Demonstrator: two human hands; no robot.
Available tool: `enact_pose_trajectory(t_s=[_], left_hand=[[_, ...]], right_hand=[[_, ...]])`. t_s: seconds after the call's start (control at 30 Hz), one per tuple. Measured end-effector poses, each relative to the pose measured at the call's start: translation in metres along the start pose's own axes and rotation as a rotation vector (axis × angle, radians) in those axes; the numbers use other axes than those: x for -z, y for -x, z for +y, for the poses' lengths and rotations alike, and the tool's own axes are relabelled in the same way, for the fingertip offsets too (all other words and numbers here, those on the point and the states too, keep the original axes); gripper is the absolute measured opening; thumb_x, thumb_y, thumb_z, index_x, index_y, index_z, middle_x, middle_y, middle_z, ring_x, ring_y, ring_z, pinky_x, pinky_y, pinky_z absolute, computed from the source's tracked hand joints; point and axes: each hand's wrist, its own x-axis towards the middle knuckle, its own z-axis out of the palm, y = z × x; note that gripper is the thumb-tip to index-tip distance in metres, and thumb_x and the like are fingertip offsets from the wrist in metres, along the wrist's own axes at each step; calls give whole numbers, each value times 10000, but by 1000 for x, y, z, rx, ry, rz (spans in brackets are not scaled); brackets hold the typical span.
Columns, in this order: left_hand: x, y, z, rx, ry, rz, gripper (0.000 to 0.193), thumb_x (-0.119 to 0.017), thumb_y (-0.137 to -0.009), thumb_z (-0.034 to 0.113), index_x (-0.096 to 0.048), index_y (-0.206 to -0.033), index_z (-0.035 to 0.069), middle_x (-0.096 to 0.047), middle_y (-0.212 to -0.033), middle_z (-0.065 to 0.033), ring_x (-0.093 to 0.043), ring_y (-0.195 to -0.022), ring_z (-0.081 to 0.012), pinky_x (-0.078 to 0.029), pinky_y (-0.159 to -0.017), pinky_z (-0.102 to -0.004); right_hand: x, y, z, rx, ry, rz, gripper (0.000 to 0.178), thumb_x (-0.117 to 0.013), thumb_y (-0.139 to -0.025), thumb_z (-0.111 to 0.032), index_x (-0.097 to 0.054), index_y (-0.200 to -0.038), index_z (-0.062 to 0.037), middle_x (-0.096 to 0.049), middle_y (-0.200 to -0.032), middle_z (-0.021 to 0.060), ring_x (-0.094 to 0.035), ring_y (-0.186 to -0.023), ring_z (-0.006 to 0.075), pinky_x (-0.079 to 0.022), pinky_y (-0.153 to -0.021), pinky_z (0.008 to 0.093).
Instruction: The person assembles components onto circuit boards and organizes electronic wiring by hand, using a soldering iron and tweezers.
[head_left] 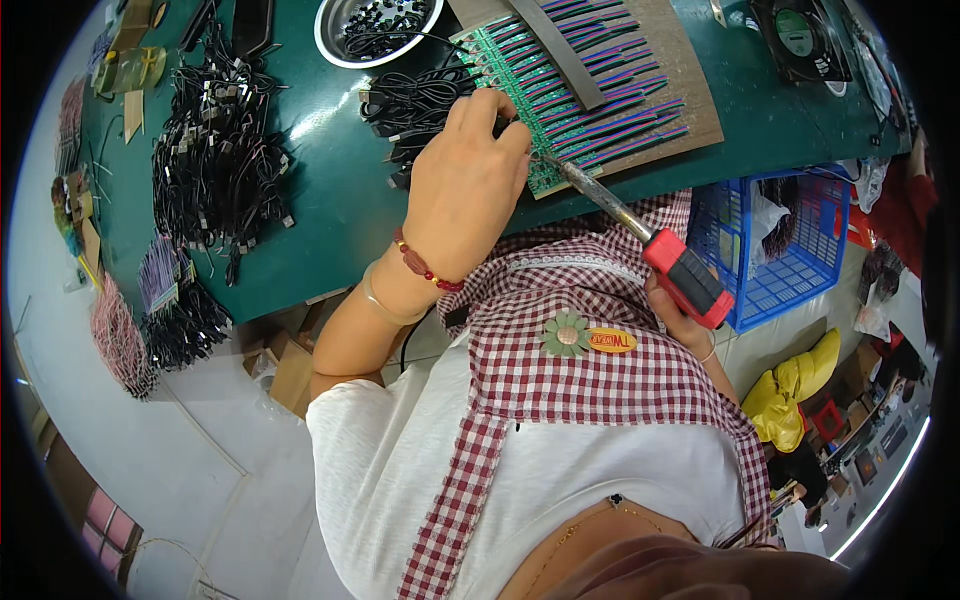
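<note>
My left hand reaches over the near-left end of a row of green circuit boards. Its thumb and fingers are pinched together, and a bit of black cable shows between them; the rest is hidden by the hand. My right hand is wrapped around the red and black handle of a soldering iron. The iron's tip points left, at the boards' near end beside my left fingertips. Striped coloured wires run right from the boards, under a grey metal bar. All lie on a brown board.
Black cables lie left of the boards, with a larger pile farther left on the green table. A metal bowl holds small black parts. A fan stands far right. Below the table's right edge is a blue basket.
</note>
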Motion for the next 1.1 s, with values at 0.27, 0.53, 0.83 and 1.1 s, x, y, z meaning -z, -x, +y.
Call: enact_pose_trajectory(t_s=[0.27,0.53,0.83,1.1], left_hand=[[-1,-1,0,-14,-33,26,118,-637,-680,45,-559,-769,46,-527,-959,-48,-550,-837,-221,-490,-592,-318],[-2,-1,1,-15,-45,24,128,-638,-670,41,-550,-763,41,-523,-952,-53,-544,-837,-227,-492,-617,-316],[10,11,4,65,1,112,250,-672,-677,82,-558,-898,58,-538,-987,-63,-520,-899,-259,-405,-790,-403],[61,64,-134,567,-854,385,235,-645,-759,166,-581,-966,73,-552,-1005,-104,-539,-921,-282,-431,-711,-378]], right_hand=[[4,20,18,-139,-85,-14,180,-667,-659,-124,-600,-793,-25,-562,-711,86,-546,-568,213,-412,-506,308],[3,17,18,-151,-122,-25,185,-665,-698,-124,-615,-838,-14,-578,-739,96,-564,-611,213,-439,-552,295],[-7,-6,-6,-109,-440,153,459,-591,-835,-281,-459,-1140,36,-501,-681,63,-452,-572,124,-377,-534,251],[-2,-34,-13,10,-574,203,376,-531,-865,-248,-438,-1086,41,-452,-599,47,-405,-502,100,-362,-476,228]])
